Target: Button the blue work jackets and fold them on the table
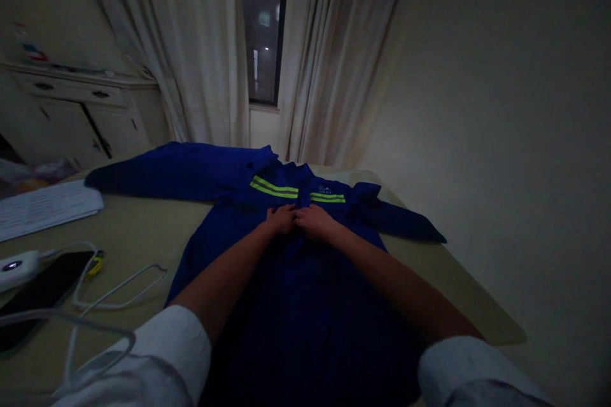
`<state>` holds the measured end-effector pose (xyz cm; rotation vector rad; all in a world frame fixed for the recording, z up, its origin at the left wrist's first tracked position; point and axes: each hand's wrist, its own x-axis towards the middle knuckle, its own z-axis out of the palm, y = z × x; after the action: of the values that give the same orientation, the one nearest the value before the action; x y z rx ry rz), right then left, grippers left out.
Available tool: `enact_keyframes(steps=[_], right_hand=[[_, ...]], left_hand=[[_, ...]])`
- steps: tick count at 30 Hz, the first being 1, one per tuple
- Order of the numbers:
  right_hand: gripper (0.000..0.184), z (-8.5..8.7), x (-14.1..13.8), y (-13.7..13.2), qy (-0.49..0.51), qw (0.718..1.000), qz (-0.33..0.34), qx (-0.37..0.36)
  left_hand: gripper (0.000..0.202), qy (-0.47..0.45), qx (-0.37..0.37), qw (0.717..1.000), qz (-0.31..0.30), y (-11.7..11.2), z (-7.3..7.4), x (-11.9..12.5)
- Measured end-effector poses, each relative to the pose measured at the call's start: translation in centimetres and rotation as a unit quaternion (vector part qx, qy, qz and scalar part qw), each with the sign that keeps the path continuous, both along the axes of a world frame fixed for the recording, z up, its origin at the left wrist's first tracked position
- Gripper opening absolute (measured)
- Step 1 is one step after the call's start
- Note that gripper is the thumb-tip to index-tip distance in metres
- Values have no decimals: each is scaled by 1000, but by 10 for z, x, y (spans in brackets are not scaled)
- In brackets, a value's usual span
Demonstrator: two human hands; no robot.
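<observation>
A dark blue work jacket (305, 331) lies spread out, front up, with its sleeves stretched to both sides. Yellow-green reflective strips (274, 187) cross its chest, and a small pale print (324, 189) sits above the right-hand strip. My left hand (281, 219) and my right hand (315, 222) meet at the centre front opening, just below the strips. Both have their fingers bent and closed on the jacket's front edges, fingertips nearly touching. Whatever small fastening lies under the fingertips is too dark to make out.
The jacket rests on a pale table (143, 222). To the left are printed papers (48, 206), a black phone (48, 292), a white device (19, 269) and a looping white cable (121, 296). Behind stand a cabinet (86, 114) and curtains (195, 44); a wall (501, 108) borders the right.
</observation>
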<state>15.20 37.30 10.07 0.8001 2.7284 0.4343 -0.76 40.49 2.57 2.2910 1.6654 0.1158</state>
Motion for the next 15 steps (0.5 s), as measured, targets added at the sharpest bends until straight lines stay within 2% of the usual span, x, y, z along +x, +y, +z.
enact_keyframes(steps=[4, 7, 15], right_hand=[[24, -1, 0, -17, -32, 997, 73, -6], [18, 3, 3, -41, -48, 993, 108, -28], [10, 25, 25, -147, -1, 982, 155, -106]], left_hand=[[75, 18, -13, 1000, 7, -3, 4, 3], [68, 15, -11, 999, 26, -7, 3, 8], [63, -15, 35, 998, 42, -18, -5, 9]])
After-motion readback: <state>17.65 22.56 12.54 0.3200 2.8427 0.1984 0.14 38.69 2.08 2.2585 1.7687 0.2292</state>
